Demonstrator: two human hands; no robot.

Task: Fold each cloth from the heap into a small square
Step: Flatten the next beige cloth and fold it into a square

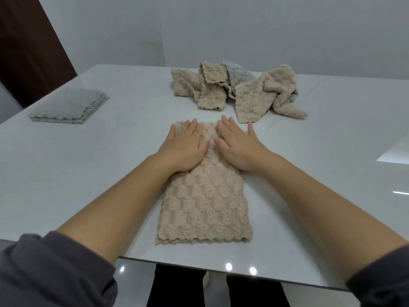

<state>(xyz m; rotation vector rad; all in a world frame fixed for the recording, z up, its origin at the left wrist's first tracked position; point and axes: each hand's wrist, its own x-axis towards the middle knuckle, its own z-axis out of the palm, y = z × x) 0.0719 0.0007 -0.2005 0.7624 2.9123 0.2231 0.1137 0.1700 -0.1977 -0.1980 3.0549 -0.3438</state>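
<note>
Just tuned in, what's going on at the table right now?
A person's left hand and right hand press flat on the far end of a beige cloth, folded into a long strip on the table. The heap of unfolded cloths lies beyond it; a grey folded stack sits far left.

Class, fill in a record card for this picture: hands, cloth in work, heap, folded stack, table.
cloth: beige, folded to a long strip, not yet square
left hand: flat on the cloth's far end
right hand: flat beside it, same cloth
heap: beige and grey cloths, crumpled, beyond the hands
stack: grey folded squares, far left
table: white, glossy
</note>
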